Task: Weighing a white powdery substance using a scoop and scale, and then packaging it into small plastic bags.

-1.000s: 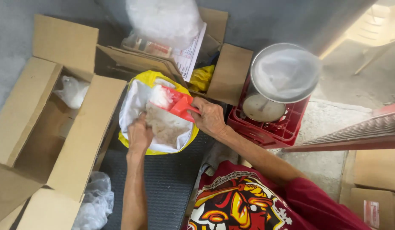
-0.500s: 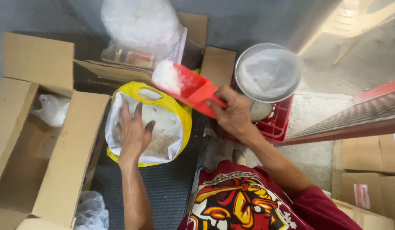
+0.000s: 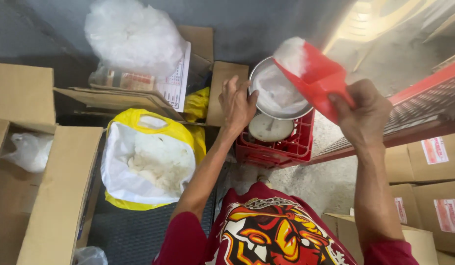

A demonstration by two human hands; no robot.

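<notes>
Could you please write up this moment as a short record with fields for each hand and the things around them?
Right hand: holds a red scoop of white powder, tilted above the metal pan.
Left hand: fingers rest on the pan's rim.
Pan: on a dial scale in a red crate.
Sack: open, yellow and white, white powder inside.
Surroundings: cardboard boxes.
</notes>
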